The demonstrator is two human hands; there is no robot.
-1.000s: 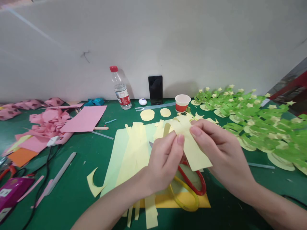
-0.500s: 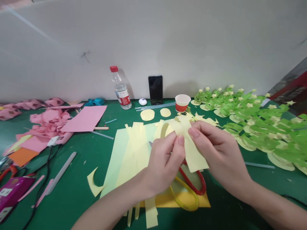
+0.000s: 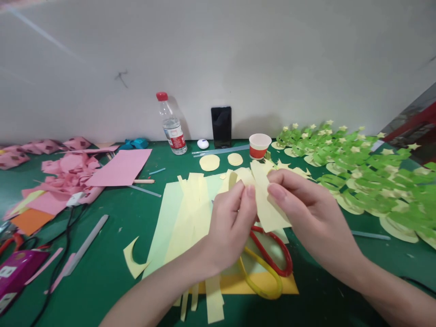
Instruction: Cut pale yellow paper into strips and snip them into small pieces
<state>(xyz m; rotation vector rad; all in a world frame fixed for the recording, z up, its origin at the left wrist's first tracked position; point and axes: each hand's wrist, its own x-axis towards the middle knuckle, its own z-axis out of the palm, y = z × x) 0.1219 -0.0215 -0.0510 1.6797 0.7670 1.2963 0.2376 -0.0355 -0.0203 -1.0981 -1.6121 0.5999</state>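
Observation:
My right hand (image 3: 303,209) pinches a pale yellow paper strip (image 3: 270,213) between thumb and fingers; the strip slants down toward me. Close beside it, my left hand (image 3: 235,220) is closed with thumb against forefinger. A narrow end of pale yellow paper (image 3: 233,178) sticks up behind the left fingers, so that hand seems to pinch a paper strip too. Under the hands lie scissors with one red and one yellow handle loop (image 3: 260,277), their blades mostly covered. Long pale yellow strips (image 3: 195,204) rest on light green paper (image 3: 166,204) to the left.
Along the wall stand a water bottle (image 3: 173,131), a phone (image 3: 221,127) and a paper cup (image 3: 260,146). Yellow paper discs (image 3: 209,162) lie before them. Many green paper trees (image 3: 371,177) fill the right. Pink paper (image 3: 121,168), a glue stick (image 3: 86,245) and a power strip (image 3: 20,272) are left.
My hands have moved slightly apart; a gap now shows between the left fingertips and the strip in my right hand. The strip has tilted a little.

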